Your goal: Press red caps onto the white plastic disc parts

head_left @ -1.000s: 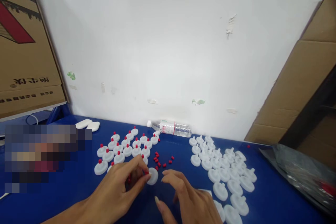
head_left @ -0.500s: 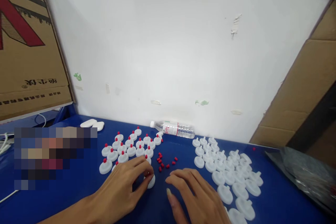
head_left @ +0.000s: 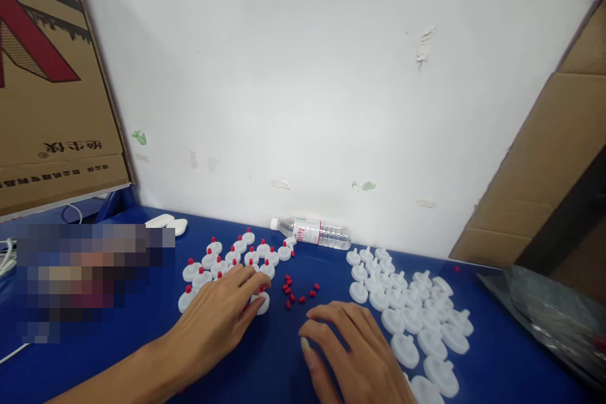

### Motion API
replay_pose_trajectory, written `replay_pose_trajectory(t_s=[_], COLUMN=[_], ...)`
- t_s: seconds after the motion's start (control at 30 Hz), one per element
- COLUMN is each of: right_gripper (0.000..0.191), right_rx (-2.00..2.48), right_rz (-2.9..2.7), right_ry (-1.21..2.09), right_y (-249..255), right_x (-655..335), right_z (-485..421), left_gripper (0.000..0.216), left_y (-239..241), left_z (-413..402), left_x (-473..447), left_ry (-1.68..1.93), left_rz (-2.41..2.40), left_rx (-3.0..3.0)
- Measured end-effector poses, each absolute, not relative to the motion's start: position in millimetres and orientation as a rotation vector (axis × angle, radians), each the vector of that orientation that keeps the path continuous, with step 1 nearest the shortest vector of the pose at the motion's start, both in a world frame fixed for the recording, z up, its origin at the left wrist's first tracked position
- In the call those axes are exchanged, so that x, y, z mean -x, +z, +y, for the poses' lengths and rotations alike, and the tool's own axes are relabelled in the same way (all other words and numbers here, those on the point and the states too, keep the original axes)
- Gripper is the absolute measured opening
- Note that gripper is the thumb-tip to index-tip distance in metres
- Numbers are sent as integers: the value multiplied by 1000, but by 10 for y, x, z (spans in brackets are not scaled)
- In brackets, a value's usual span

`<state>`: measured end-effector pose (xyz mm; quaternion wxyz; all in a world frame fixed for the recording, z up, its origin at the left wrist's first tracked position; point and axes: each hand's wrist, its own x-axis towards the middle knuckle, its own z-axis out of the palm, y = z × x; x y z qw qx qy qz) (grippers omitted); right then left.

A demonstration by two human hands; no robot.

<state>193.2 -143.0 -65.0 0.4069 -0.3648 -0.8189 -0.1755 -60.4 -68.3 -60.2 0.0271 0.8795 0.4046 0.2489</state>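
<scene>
My left hand (head_left: 227,306) has its thumb and index finger around a white round cap (head_left: 260,305) with a red tip, at the near right edge of a group of similar red-tipped caps (head_left: 209,259). Part of that group is hidden behind the hand. My right hand (head_left: 357,350) hovers over the blue table, its fingers loosely bent and the thumb apart, with nothing in it. Several small red tips (head_left: 292,298) lie loose between the hands. Right of them spreads a group of white caps without red tips (head_left: 392,320), the nearest partly behind my right hand.
A clear plastic bottle (head_left: 315,233) lies on its side against the white wall (head_left: 303,88). Two white objects (head_left: 176,227) sit at the back left, near a blurred-out patch. A clear plastic bag (head_left: 553,309) is on the right. Cardboard (head_left: 540,158) stands behind it.
My left hand has moved slightly left and away from me, bringing the red-tipped cap to the edge of the group. My right hand has hardly moved.
</scene>
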Motion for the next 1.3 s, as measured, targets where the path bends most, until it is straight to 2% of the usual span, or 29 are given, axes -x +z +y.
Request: replay_pose_trajectory(t_s=[0.43,0.73,0.93,1.07,1.3], right_gripper=[15,15,15,16,24], right_rx=[904,886,876,893,1072], right_rz=[-2056,-2030,-2032,-2020,-1985], right_ry=[-436,-426,-421,-449,-751], right_y=[-632,-648,-667,-665,-677], right_x=[-1930,-1902,-1897,-1901,-1934], right_z=[-1432,-1415,-1419,-1402,-1335], left_gripper=[30,36,62,60,48], left_y=[-524,-454,-457,-487,-495], left_z=[-585,-712,-848,-748,-619], left_x=[650,630,671,695,711], left_ry=[655,806,795,665,670], left_rz=[1268,1092,828,874,965], left_rx=[-2815,-2820,-2910,-2973,-3029])
